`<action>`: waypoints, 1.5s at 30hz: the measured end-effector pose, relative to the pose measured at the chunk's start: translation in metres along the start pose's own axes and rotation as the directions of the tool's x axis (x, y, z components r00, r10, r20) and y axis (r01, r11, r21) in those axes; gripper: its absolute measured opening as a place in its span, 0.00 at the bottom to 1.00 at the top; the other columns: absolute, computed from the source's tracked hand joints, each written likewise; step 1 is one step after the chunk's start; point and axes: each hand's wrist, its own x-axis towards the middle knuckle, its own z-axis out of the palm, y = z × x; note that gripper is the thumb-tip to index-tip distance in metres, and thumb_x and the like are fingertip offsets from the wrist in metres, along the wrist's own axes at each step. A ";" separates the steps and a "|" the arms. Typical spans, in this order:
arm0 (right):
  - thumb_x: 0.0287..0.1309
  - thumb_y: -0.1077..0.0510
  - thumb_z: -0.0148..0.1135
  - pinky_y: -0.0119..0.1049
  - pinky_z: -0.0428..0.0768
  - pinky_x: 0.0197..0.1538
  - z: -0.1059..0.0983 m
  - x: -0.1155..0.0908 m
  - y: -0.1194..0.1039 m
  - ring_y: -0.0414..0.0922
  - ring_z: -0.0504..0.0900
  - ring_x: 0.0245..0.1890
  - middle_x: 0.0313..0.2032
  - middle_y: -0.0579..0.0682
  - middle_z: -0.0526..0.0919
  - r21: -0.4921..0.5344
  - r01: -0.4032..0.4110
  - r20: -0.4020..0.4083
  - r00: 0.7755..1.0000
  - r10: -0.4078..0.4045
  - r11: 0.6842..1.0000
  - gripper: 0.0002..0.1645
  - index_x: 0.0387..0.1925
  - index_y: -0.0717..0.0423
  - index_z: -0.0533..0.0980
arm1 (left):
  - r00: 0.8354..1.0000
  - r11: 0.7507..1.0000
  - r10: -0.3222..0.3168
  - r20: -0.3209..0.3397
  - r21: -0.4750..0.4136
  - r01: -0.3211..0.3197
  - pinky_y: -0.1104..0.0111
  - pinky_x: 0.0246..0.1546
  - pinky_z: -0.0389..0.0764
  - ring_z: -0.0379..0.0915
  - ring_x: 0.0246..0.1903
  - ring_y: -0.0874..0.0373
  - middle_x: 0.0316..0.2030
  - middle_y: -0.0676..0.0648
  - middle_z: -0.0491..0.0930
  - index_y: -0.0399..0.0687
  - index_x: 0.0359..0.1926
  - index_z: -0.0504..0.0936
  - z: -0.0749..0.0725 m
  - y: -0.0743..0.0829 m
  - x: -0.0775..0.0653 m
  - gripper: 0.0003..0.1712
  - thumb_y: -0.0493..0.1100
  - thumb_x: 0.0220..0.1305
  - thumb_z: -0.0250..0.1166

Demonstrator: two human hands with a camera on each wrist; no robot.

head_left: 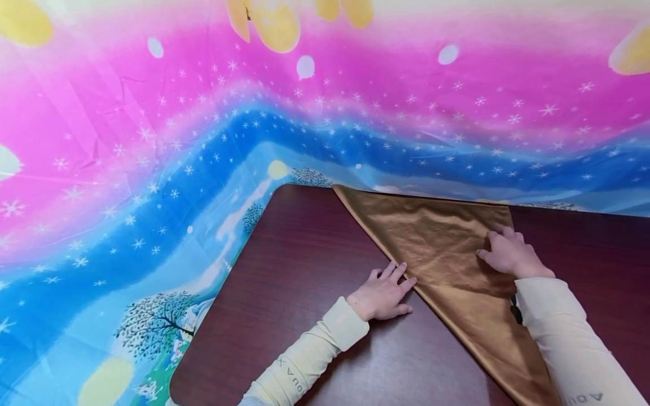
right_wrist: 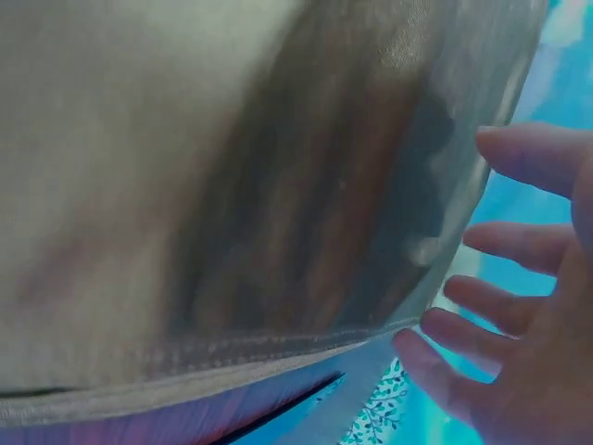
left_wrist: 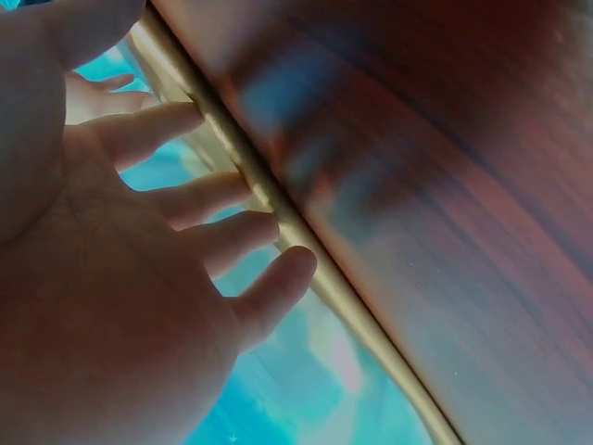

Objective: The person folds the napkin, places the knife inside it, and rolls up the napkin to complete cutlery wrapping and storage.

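Observation:
A shiny golden-brown cloth (head_left: 447, 242) lies folded on the dark wood table, its long slanting folded edge facing left. At that edge my left hand (head_left: 383, 293) rests with fingers spread, the fingertips touching the fold. In the left wrist view the left hand (left_wrist: 139, 232) has straight fingers reaching the rolled cloth edge (left_wrist: 343, 301). My right hand (head_left: 512, 252) is over the upper right part of the cloth, near its right edge. The right wrist view has the right hand (right_wrist: 519, 306) with fingers extended beside a stitched hem of the cloth (right_wrist: 232, 357).
The dark red-brown table (head_left: 284, 282) has a rounded far-left corner. A printed backdrop (head_left: 355, 79) in pink and blue, with snowflakes and trees, hangs behind the table and down its left side.

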 end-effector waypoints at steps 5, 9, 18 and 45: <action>0.64 0.46 0.52 0.76 0.59 0.53 0.005 0.002 -0.001 0.81 0.50 0.61 0.64 0.84 0.47 0.010 -0.002 0.057 0.998 0.002 1.000 0.44 0.66 0.78 0.56 | 1.000 1.000 0.007 0.008 -0.005 -0.007 0.60 0.69 0.59 0.42 0.76 0.52 0.76 0.50 0.46 0.65 0.74 0.56 0.000 0.002 -0.001 0.38 0.66 0.67 0.52; 0.64 0.46 0.52 0.77 0.58 0.54 0.007 0.003 0.002 0.81 0.47 0.62 0.65 0.85 0.44 0.030 -0.003 0.079 0.997 0.000 1.000 0.45 0.67 0.78 0.53 | 1.000 1.000 0.010 0.006 -0.002 -0.010 0.60 0.69 0.59 0.42 0.76 0.52 0.76 0.50 0.46 0.65 0.74 0.56 0.000 0.003 -0.002 0.37 0.66 0.67 0.52; 0.65 0.42 0.51 0.77 0.55 0.56 0.010 0.006 0.003 0.79 0.42 0.66 0.66 0.83 0.41 0.023 0.005 0.080 0.997 -0.006 1.000 0.48 0.69 0.76 0.50 | 1.000 1.000 0.012 0.000 0.004 -0.012 0.60 0.68 0.60 0.42 0.76 0.52 0.76 0.50 0.47 0.65 0.74 0.56 0.001 0.002 -0.002 0.38 0.65 0.67 0.52; 0.67 0.31 0.43 0.79 0.50 0.57 0.022 0.011 -0.031 0.78 0.43 0.67 0.70 0.77 0.42 -0.026 0.039 0.018 0.999 -0.039 0.999 0.54 0.70 0.73 0.49 | 1.000 0.999 0.010 -0.004 0.034 -0.010 0.60 0.68 0.60 0.41 0.76 0.53 0.76 0.51 0.47 0.65 0.74 0.55 0.004 0.001 0.000 0.38 0.66 0.67 0.52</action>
